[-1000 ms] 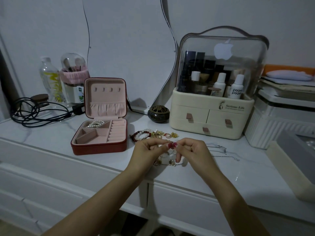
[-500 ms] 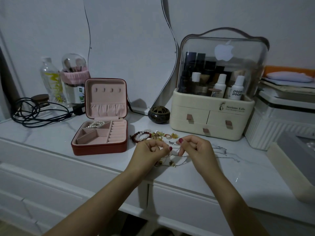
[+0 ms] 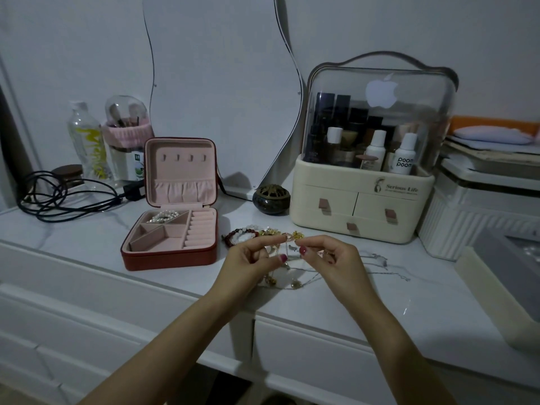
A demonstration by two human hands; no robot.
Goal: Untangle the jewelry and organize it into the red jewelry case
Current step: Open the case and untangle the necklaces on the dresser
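The red jewelry case (image 3: 169,255) stands open on the white counter, pink inside, with a pearl bracelet (image 3: 162,216) in its back left compartment. To its right lies a heap of jewelry (image 3: 257,232): a dark red bead bracelet, pale beads and gold pieces. My left hand (image 3: 251,264) and my right hand (image 3: 330,258) are raised just above the counter, each pinching a thin chain necklace (image 3: 287,260) that hangs tangled between them down to gold charms on the counter. A thin silver chain (image 3: 380,263) lies to the right.
A cream cosmetics organizer (image 3: 362,211) with a clear lid stands behind my hands. A small dark incense pot (image 3: 271,199) sits between it and the case. Black cables (image 3: 58,197), a bottle and a brush holder fill the back left. White boxes (image 3: 473,217) crowd the right.
Both hands have lifted slightly and moved apart, pulling the thin chain out between their fingertips. The case and the heap have not moved.
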